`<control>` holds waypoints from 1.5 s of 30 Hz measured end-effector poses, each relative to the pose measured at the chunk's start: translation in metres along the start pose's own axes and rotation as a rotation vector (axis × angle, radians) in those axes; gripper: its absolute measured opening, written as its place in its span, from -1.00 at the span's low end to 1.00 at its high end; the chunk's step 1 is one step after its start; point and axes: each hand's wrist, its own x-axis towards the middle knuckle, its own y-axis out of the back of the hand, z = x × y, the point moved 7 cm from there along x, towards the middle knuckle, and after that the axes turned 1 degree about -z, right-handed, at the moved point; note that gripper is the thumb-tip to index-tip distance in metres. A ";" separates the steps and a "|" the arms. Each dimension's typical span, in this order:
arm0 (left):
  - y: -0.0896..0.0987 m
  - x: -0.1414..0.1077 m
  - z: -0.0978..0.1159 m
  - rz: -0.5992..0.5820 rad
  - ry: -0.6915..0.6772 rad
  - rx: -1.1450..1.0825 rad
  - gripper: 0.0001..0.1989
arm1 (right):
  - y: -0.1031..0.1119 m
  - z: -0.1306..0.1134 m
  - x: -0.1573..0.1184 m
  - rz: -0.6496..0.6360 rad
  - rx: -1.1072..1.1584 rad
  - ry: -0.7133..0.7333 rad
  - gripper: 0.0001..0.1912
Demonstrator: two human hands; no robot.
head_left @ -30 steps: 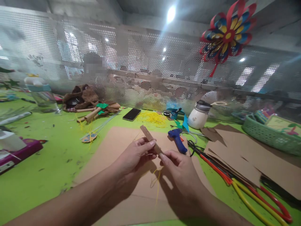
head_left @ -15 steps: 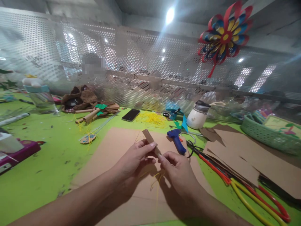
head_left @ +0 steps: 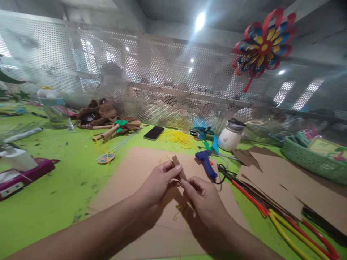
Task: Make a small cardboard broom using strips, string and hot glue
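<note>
Between my fingers is a narrow cardboard strip [head_left: 177, 163], tilted above a large cardboard sheet [head_left: 135, 169]. My left hand [head_left: 158, 182] pinches its upper part between thumb and fingers. Lower down, my right hand [head_left: 203, 196] is closed on the strip's near end, mostly hidden by the fingertips. Thin yellow strands [head_left: 180, 211] hang below the hands over the sheet. A blue glue gun [head_left: 206, 164] lies on the sheet's right edge, just beyond my right hand.
At right lie scissors with red and yellow handles [head_left: 282, 225], cut cardboard pieces [head_left: 271, 177] and a green basket [head_left: 306, 159]. Farther back are a phone [head_left: 154, 133], yellow shreds [head_left: 179, 139], rolled cardboard tubes [head_left: 111, 131] and a white jug [head_left: 230, 136]. A purple power strip [head_left: 40, 169] sits left.
The whole view has shifted slightly, so things appear farther right. Less of the strip stands out above my left fingers. Both hands keep hold of it.
</note>
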 end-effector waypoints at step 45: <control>-0.003 0.001 -0.002 -0.026 0.036 -0.045 -0.72 | 0.002 -0.007 -0.003 -0.025 0.034 0.005 -0.68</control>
